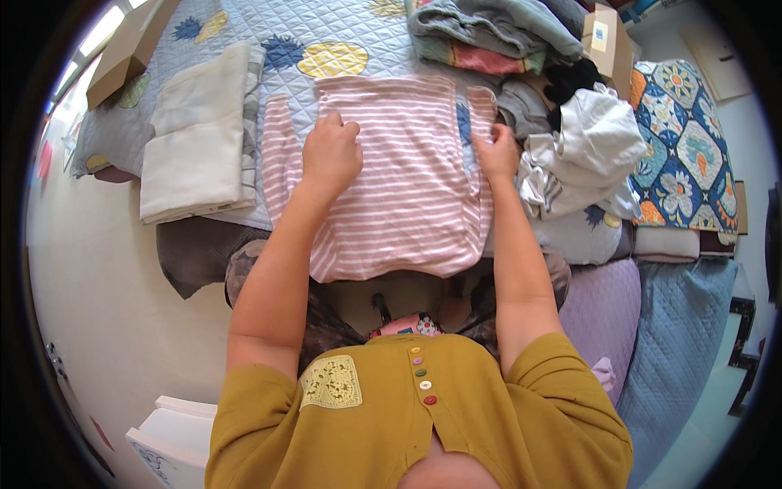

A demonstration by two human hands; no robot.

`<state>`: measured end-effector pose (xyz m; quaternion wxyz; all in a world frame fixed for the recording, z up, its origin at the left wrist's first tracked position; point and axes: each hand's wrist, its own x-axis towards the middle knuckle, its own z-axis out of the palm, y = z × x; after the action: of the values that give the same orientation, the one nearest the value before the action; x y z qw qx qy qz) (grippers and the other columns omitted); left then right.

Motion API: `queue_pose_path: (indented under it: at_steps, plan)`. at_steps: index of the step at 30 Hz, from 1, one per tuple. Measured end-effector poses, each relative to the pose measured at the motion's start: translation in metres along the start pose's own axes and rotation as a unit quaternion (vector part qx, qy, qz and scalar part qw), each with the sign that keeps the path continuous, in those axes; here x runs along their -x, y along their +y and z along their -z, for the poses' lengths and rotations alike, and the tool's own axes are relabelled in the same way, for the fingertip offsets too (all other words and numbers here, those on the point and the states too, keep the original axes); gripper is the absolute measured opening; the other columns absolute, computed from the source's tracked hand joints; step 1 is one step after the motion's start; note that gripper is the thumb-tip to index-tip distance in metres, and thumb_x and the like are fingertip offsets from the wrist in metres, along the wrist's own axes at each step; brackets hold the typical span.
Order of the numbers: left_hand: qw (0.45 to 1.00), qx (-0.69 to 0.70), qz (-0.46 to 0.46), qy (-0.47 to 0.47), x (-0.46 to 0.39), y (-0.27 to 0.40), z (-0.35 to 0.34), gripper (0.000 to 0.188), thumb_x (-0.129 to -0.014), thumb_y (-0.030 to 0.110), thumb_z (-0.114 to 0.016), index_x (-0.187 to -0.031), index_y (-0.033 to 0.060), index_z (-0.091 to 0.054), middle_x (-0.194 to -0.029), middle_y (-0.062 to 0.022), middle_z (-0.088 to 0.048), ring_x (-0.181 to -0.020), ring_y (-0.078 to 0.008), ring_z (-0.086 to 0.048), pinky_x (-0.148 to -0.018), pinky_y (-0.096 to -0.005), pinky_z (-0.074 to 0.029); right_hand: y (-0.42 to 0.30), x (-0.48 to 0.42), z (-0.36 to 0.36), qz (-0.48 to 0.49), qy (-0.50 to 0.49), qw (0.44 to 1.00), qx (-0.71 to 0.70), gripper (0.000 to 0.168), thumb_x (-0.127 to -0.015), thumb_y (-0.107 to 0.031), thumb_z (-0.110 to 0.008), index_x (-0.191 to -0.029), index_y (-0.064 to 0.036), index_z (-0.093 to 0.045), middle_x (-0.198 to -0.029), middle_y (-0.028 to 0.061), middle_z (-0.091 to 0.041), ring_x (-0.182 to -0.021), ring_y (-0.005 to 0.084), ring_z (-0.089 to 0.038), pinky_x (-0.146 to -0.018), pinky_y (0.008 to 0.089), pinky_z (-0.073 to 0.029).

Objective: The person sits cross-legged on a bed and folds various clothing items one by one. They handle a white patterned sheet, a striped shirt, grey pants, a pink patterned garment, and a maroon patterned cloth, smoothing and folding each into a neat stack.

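A pink-and-white striped long-sleeved shirt (397, 177) lies spread on a quilt in front of me, its straight hem at the far side. The near end reaches over the bed's edge above my lap. Its sleeves run along both sides. My left hand (333, 151) rests on the left part of the shirt with fingers curled; whether cloth is pinched under them is hidden. On the other side, my right hand (496, 154) grips the right sleeve (482, 104) between thumb and fingers, with the sleeve's cuff end extending beyond it.
Folded cream cloth (195, 134) is stacked left. White crumpled clothing (586, 147) and a grey garment pile (495, 30) lie right. Cardboard boxes (125, 55) stand at the far corners. A patterned folded quilt (684, 147) sits far right, beyond a purple cover (599, 312).
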<state>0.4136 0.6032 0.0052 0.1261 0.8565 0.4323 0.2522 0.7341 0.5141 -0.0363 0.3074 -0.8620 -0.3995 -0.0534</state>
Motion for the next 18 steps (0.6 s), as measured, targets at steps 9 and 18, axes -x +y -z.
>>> queue_pose_path:
  at_steps: [9,18]
  plan:
    - [0.936,0.207,-0.1,-0.266,0.027,0.059,-0.002,0.034,-0.085,0.02,-0.071,-0.117,0.0113,-0.069,-0.093,-0.0129,-0.064,-0.084,-0.027,-0.063,-0.077,-0.0385,-0.051,0.04,-0.003,0.065,-0.184,-0.183,0.752,-0.606,0.015,-0.088,-0.006,-0.06,-0.103,-0.003,-0.059,-0.094,0.0132,-0.071,-0.077,0.0215,-0.067,-0.073,0.0348,-0.057]
    - [0.959,0.022,-0.166,-0.227,0.059,0.096,-0.016,0.051,-0.078,0.013,-0.067,-0.129,0.0149,-0.06,-0.104,-0.0166,-0.058,-0.097,-0.0344,-0.062,-0.081,-0.0452,-0.052,0.043,0.046,0.109,-0.235,-0.152,0.757,-0.591,0.061,-0.082,-0.016,-0.076,-0.135,-0.008,-0.046,-0.114,0.0108,-0.066,-0.101,0.0251,-0.067,-0.084,0.0433,-0.055]
